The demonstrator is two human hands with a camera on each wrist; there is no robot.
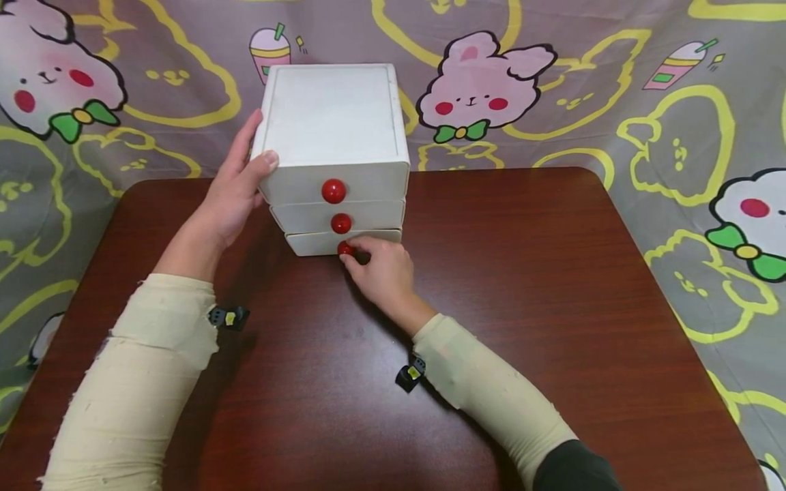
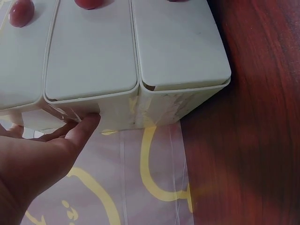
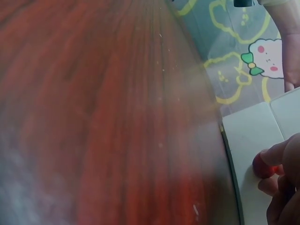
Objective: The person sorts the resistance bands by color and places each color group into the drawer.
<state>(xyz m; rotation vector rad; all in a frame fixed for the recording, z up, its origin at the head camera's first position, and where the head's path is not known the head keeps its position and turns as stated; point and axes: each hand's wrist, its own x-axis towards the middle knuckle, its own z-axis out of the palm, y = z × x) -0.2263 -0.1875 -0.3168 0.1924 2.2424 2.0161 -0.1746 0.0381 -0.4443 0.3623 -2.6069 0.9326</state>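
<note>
A white three-drawer unit [image 1: 331, 116] stands at the back of the table, each drawer front bearing a round red knob. My left hand [image 1: 236, 181] rests against the unit's left side, thumb at the top front corner and fingers extended along the side. In the left wrist view, the fingers [image 2: 86, 126] touch the side wall near the middle drawer [image 2: 91, 51]. With thumb and fingertips, my right hand [image 1: 387, 269] pinches the lowest drawer's red knob [image 3: 262, 165]. The bottom drawer [image 1: 313, 244] looks closed or nearly so. Part of its knob is hidden by the fingers.
The dark brown wooden table [image 1: 522, 307] extends to both sides and in front of the unit. A grey-purple cloth [image 1: 583, 82] with cartoon rabbits hangs behind it and around the sides. Small black cameras [image 1: 228, 318] sit on both sleeved wrists.
</note>
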